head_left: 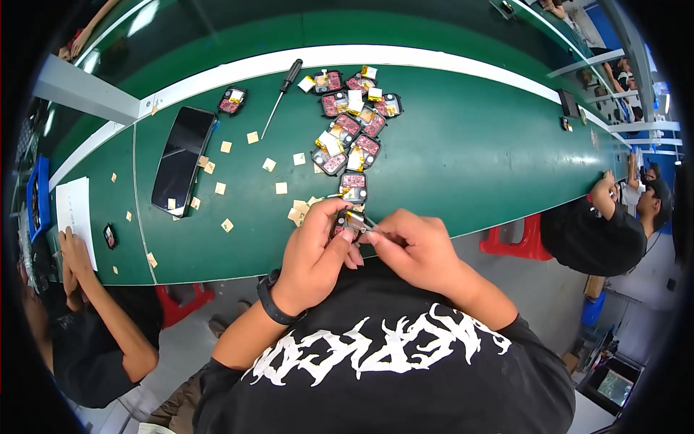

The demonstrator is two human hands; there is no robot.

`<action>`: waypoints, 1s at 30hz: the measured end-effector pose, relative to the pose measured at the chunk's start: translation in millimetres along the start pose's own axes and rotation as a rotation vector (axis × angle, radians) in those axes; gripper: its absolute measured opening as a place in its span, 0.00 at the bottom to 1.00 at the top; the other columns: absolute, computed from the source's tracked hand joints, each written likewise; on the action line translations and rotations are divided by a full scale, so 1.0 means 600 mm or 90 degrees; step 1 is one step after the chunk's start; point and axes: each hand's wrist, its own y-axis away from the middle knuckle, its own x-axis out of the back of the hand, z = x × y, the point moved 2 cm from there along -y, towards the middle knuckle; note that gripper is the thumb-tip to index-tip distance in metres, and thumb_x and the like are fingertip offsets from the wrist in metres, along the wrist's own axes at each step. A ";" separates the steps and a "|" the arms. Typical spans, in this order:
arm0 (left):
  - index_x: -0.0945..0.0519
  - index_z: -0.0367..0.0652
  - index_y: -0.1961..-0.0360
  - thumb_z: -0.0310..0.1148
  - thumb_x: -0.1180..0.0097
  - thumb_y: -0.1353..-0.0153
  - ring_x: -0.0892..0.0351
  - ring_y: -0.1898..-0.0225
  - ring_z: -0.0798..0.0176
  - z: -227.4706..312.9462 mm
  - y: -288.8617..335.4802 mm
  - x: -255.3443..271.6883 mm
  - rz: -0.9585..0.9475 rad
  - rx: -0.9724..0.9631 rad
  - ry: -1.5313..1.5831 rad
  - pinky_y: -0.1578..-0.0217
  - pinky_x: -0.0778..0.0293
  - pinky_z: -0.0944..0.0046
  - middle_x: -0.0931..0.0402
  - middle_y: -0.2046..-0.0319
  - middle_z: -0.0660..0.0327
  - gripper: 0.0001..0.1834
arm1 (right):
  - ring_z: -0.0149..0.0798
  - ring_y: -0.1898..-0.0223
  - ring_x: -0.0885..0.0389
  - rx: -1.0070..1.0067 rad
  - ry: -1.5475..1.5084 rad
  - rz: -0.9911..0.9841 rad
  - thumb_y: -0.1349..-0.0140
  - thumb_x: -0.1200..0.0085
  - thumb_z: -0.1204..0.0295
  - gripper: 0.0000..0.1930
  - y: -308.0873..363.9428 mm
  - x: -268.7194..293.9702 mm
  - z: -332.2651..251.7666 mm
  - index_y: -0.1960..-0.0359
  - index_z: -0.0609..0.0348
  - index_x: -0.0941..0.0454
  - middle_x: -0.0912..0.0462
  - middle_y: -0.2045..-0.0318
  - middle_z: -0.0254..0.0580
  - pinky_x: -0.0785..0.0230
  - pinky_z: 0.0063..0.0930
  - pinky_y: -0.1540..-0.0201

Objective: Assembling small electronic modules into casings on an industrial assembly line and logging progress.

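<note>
Close to the table's near edge, my left hand (318, 246) is closed around a small black watch case (341, 226) with a red circuit board inside. A silvery battery (356, 221) shows at its open face, under my left thumb. My right hand (410, 242) pinches slim grey tweezers (371, 226), their tip at the battery; the fingers hide part of them. Just beyond lies another open watch case (353, 186). Small cream adhesive squares (298, 213) are heaped beside my left fingers.
Several open watch cases with batteries (345, 129) cluster farther back. Left of them are a screwdriver (282, 98), a lone case (232, 100), a large black phone (182, 160) and scattered squares (226, 147). People sit at left (94, 311) and right (600, 224), near red stools (517, 240).
</note>
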 end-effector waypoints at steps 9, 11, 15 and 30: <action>0.31 0.32 0.37 0.24 0.55 0.25 0.21 0.73 0.71 0.009 -0.011 0.001 0.012 0.069 -0.015 0.72 0.25 0.72 0.20 0.63 0.57 0.18 | 0.39 0.69 0.16 0.186 0.154 -0.036 0.42 0.33 0.76 0.17 -0.047 0.033 -0.009 0.50 0.50 0.15 0.19 0.62 0.33 0.24 0.31 0.69; 0.30 0.33 0.38 0.24 0.55 0.26 0.22 0.74 0.73 0.010 -0.011 0.002 0.021 0.068 -0.038 0.73 0.26 0.72 0.20 0.64 0.58 0.17 | 0.39 0.69 0.18 0.273 0.293 -0.109 0.50 0.31 0.80 0.21 -0.053 0.037 -0.009 0.51 0.53 0.14 0.19 0.64 0.34 0.24 0.33 0.68; 0.28 0.35 0.41 0.21 0.54 0.27 0.25 0.76 0.76 0.007 -0.014 0.001 0.060 0.011 -0.112 0.75 0.29 0.73 0.20 0.65 0.62 0.16 | 0.40 0.69 0.17 0.311 0.315 -0.104 0.52 0.31 0.78 0.21 -0.058 0.038 -0.004 0.53 0.53 0.14 0.19 0.65 0.34 0.24 0.34 0.69; 0.26 0.36 0.48 0.20 0.50 0.34 0.17 0.68 0.55 0.008 -0.014 -0.004 0.085 -0.083 -0.214 0.65 0.24 0.59 0.18 0.65 0.52 0.14 | 0.46 0.67 0.15 0.186 0.161 -0.106 0.44 0.33 0.78 0.13 -0.044 0.021 -0.005 0.57 0.58 0.16 0.17 0.67 0.40 0.23 0.37 0.66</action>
